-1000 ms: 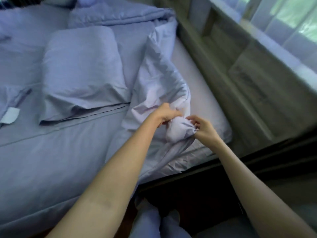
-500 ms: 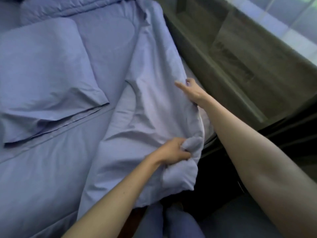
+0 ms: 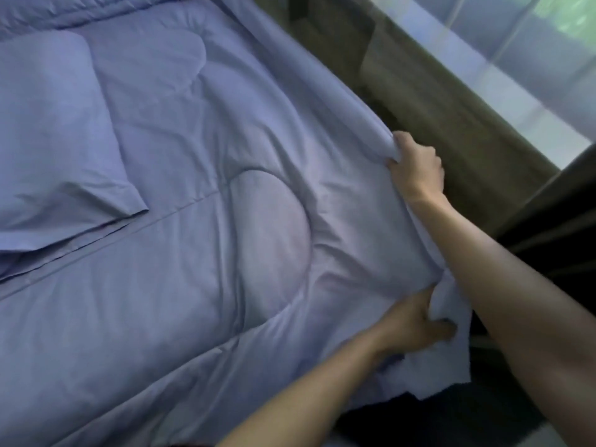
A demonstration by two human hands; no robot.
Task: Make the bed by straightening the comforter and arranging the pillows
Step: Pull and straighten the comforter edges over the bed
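- Comforter, lavender-blue quilted fabric (image 3: 258, 221): spread over the bed, creased near its window-side edge.
- Right hand (image 3: 416, 169): fist closed on that edge.
- Left hand (image 3: 416, 327): fingers clamped on the near corner.
- Matching lavender-blue pillow (image 3: 54, 133): lying far left.
- Step judged: straightening; next needs an even outward pull.

The comforter (image 3: 225, 221) lies spread over the bed, reaching its right edge and hanging over the near right corner. A pillow (image 3: 54, 140) lies on the comforter at the left, toward the far end. The right hand (image 3: 416, 166) grips the comforter's edge along the bed's right side; the left hand (image 3: 416, 324) grips the same edge nearer, at the near right corner. A wooden ledge (image 3: 435, 101) runs just beside the bed's right edge, with a window (image 3: 516, 43) behind it.
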